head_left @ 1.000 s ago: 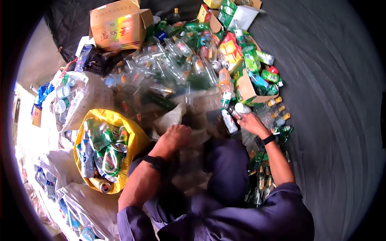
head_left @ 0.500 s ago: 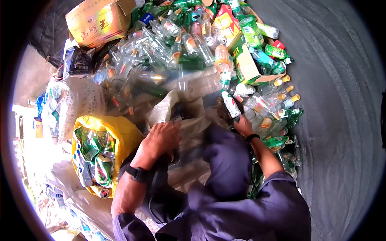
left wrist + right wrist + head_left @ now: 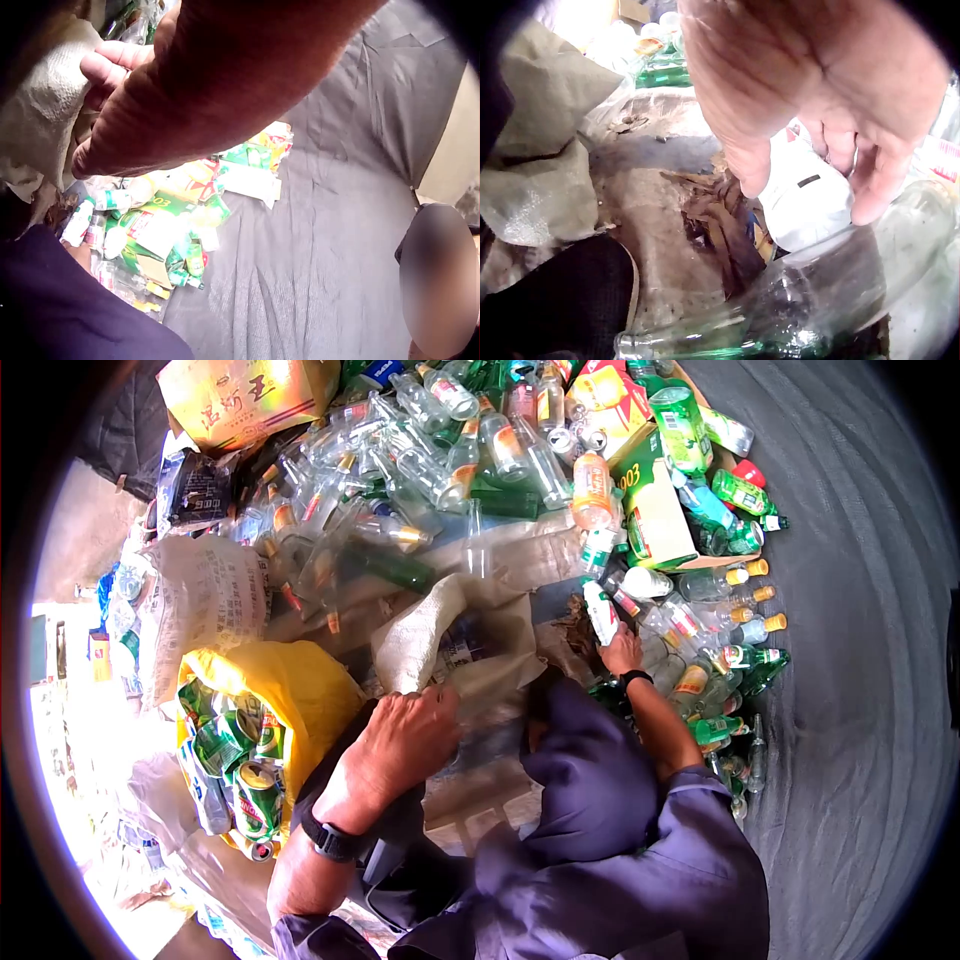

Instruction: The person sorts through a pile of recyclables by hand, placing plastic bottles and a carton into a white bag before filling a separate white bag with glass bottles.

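In the head view the left hand (image 3: pixel 408 740) grips the edge of a whitish woven sack (image 3: pixel 425 635), whose mouth stands partly open. The left wrist view shows its fingers bent at the sack's cloth (image 3: pixel 49 97). On the other side, the right hand (image 3: pixel 622 652) holds a white container (image 3: pixel 601 610) with red and green marks. Seen from the right wrist, thumb and fingers of the right hand (image 3: pixel 817 112) curl round the white container (image 3: pixel 810 199), just above a clear glass bottle (image 3: pixel 840 277) lying on its side.
Glass bottles (image 3: pixel 420 460) are heaped ahead. A yellow bag (image 3: pixel 310 685) of crushed cans stands at the left, and a green carton (image 3: pixel 655 510) lies at the right. Cartons and a white sack (image 3: pixel 215 590) are at the upper left. A shoe (image 3: pixel 570 300) shows in the right wrist view.
The right hand went from the bottles down to the white container and now has its fingers round it. The left hand stays at the sack; the head view has shifted.
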Motion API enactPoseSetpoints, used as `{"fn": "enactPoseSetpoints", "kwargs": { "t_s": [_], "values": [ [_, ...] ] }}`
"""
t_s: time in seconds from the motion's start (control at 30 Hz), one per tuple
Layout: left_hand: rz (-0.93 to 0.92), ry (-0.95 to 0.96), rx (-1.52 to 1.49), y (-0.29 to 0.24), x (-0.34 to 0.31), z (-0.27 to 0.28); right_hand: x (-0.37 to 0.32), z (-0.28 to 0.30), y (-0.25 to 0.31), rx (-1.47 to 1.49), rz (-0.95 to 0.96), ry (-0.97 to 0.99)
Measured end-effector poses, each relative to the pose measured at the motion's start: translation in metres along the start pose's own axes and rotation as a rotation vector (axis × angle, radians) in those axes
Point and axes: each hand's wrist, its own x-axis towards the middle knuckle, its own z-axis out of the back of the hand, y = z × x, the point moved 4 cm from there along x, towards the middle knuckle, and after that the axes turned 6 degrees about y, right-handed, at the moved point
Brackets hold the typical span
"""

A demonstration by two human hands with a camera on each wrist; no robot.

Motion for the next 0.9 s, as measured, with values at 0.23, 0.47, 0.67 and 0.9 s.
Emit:
{"fn": "enactPoseSetpoints", "kwargs": {
  "t_s": [0.23, 0.47, 0.67, 0.9],
  "values": [
    [-0.03, 0.001, -0.014, 0.002, -0.001, -0.001, 0.006, -0.019, -0.004, -0.175, 0.03, -0.083],
    [-0.011, 0.003, 0.009, 0.001, -0.005, -0.002, -0.029, 0.01, 0.008, 0.187, 0.084, -0.126],
    [-0.005, 0.007, 0.021, 0.005, -0.008, 0.0, -0.077, 0.067, 0.041, 0.591, 0.426, 0.078],
    [0.019, 0.025, 0.001, 0.005, -0.008, 0.0, -0.1, 0.128, 0.143, 0.223, 0.865, 0.105]
  ]
}}
